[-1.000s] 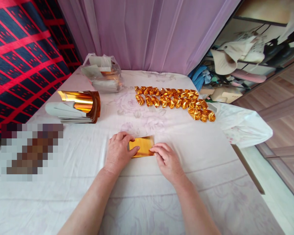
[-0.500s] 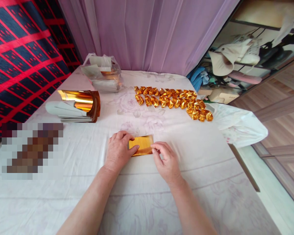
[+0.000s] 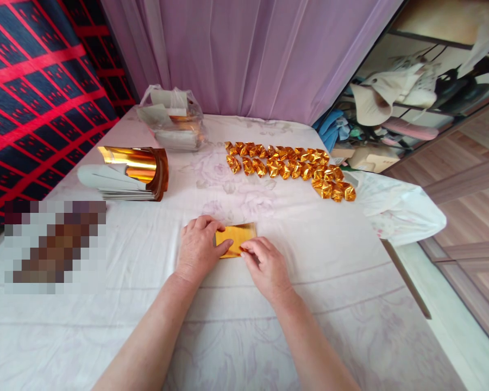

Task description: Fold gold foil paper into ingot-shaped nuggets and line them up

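A gold foil paper (image 3: 235,234), oblong and flat, lies on the tablecloth between my hands. My left hand (image 3: 199,244) grips its left end, with the thumb on the gold face and the fingers curled at the far edge. At the near right corner, my right hand (image 3: 268,266) pinches the paper between thumb and forefinger, and the corner seems slightly raised. Beyond, folded gold foil pieces (image 3: 285,162) stand in rows. A curved stack of gold foil sheets (image 3: 140,168) with pale backs rests to the left.
A clear plastic bag (image 3: 179,122) with more paper sits at the far left of the table. A white plastic bag (image 3: 403,209) hangs over the right edge. Behind are a purple curtain (image 3: 244,60) and a shelf (image 3: 415,106) with caps and shoes. A blurred patch (image 3: 57,244) covers something at left.
My right hand has moved left from the paper's right edge and over its near right corner. My left hand keeps its hold. The whole view has shifted slightly.
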{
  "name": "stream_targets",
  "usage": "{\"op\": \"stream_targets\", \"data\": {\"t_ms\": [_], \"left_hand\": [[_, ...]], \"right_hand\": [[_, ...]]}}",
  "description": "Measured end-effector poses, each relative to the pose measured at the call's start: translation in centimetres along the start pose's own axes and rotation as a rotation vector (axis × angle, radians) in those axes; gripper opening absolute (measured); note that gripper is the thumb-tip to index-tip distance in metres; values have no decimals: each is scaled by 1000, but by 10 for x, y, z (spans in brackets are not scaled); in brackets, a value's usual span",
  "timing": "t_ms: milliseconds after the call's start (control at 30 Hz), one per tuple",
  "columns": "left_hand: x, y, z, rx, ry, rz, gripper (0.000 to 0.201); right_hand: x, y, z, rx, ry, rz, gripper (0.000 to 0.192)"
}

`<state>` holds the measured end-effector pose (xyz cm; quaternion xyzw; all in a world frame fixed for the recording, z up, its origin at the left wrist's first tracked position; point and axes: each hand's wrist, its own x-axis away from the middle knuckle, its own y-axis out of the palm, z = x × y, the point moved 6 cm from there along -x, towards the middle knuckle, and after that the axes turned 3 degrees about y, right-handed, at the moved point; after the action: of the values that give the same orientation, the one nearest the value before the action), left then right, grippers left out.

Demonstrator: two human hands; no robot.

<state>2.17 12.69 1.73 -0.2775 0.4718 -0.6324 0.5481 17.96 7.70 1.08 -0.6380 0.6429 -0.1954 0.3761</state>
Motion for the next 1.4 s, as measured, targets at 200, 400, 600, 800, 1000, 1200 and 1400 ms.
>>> {"op": "stream_targets", "data": {"t_ms": [200,400,600,800,1000,1200,1400], "left_hand": [[0,0,0,-6,2,-3,25],[0,-1,0,-2,-9,-1,26],[-1,-1,0,-3,-26,-17,26],[-1,-1,0,1,-21,-15,25],[-1,0,-1,10,-24,-20,26],[-1,1,0,9,-15,-13,26],[-1,0,0,3,-15,-6,26]], "right_hand": [[0,2,0,18,-5,25,12],[0,5,-1,23,2,39,9],[0,6,0,21,15,27,8],[-1,5,3,-48,5,1,13],[-1,1,5,-83,-32,-18,23],[-1,-3,6,-60,-69,-48,29],[-1,-4,-2,-35,-85,5,25]]}}
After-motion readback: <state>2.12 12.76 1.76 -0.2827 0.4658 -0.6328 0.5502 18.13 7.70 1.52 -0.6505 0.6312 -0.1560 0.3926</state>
